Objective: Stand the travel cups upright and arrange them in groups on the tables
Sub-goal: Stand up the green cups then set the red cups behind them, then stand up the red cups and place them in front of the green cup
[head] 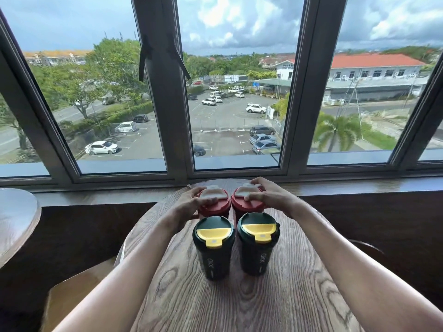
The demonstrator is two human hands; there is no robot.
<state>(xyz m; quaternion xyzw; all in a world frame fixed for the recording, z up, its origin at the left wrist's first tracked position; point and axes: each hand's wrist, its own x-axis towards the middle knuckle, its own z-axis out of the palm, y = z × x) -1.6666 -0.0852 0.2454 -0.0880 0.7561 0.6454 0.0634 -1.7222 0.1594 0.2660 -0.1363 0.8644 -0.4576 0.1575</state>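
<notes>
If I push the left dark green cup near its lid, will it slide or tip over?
The left dark green cup looks tall with a narrower base, so a push up high would probably tip it. The wooden table looks flat, so a low push likely slides it. Its smooth wall may be slippery.

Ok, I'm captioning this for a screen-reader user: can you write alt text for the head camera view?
Two bare hands rest on the lids of two upright red travel cups, left hand on the left red cup, right hand on the right red cup. Nearer stand two upright dark green, yellow-lidded cups, all on a round wooden table by a window.
</notes>
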